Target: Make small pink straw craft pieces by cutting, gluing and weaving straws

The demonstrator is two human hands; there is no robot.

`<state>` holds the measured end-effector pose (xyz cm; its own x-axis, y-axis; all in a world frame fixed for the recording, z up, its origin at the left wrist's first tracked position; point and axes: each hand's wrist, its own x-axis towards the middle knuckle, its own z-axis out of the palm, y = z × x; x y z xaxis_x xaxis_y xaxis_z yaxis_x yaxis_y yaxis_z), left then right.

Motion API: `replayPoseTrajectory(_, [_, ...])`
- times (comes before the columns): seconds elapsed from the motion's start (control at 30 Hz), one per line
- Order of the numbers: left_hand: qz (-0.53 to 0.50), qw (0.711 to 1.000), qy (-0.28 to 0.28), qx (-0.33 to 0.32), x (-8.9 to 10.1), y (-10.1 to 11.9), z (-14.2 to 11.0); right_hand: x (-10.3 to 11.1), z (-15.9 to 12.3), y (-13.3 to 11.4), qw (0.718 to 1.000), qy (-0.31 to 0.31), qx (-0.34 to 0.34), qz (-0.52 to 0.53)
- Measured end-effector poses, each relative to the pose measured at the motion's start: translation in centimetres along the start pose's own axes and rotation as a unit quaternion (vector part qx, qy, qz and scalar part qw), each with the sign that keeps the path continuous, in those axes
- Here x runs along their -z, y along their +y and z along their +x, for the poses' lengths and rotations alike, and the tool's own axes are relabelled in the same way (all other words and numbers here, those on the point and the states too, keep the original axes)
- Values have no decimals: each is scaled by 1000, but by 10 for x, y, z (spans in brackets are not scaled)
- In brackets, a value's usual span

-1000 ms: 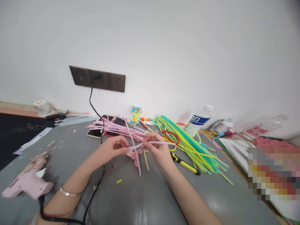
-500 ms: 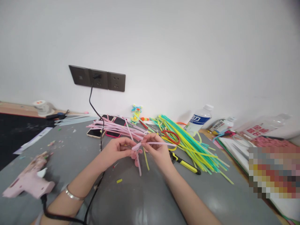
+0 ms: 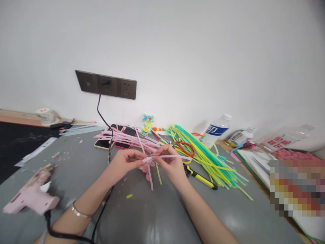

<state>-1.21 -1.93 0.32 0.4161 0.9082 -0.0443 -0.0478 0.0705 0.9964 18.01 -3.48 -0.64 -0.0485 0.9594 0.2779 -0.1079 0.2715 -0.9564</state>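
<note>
Between my two hands is a pale pink pipe cleaner (image 3: 175,156), its free end reaching right past my fingers. My left hand (image 3: 132,161) pinches it at its left part; my right hand (image 3: 166,161) grips it a little further right, fingertips nearly touching the left ones. Another pink length hangs down below the fingers. Just beneath lies or hangs a pink curled piece (image 3: 146,171), partly hidden, with a yellow-green stem (image 3: 158,173) beside it. Behind my hands spreads a bundle of pink pipe cleaners (image 3: 124,138).
Yellow and green pipe cleaners (image 3: 205,156) lie right, beside yellow-handled pliers (image 3: 203,179). A pink glue gun (image 3: 33,198) rests at left, its black cord (image 3: 103,203) crossing the table. Phones (image 3: 103,143) lie under the pink bundle. A bottle (image 3: 215,129) stands by the wall.
The pinched part of the pink pipe cleaner has turned slightly flatter between my fingertips. My hands stay in nearly the same place.
</note>
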Motion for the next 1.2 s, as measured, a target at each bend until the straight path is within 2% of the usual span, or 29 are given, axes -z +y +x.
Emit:
replayPoseTrajectory(0.3, [23, 997, 74, -17, 0, 4, 0, -2, 0, -1, 998, 23, 53, -39])
replayPoseTrajectory(0.37, [18, 996, 84, -16, 0, 5, -1, -3, 0, -1, 998, 28, 48, -34])
replayPoseTrajectory(0.5, [-24, 996, 81, 5, -3, 5, -2, -3, 1, 0, 999, 41, 16, 26])
replayPoseTrajectory(0.63, [-90, 992, 94, -2, -8, 1, -2, -4, 1, 2, 994, 95, 36, 44])
replayPoseTrajectory(0.73, [-122, 987, 102, -20, -12, -4, -2, -6, -1, 4, 991, 113, 55, 46])
replayPoseTrajectory(0.9, [-117, 987, 108, -29, -15, -9, -3, -6, -3, 3, 992, 103, 73, 30])
replayPoseTrajectory(1.2, [-102, 989, 107, -30, -16, -8, -3, -2, -1, -2, 998, 53, 42, 16])
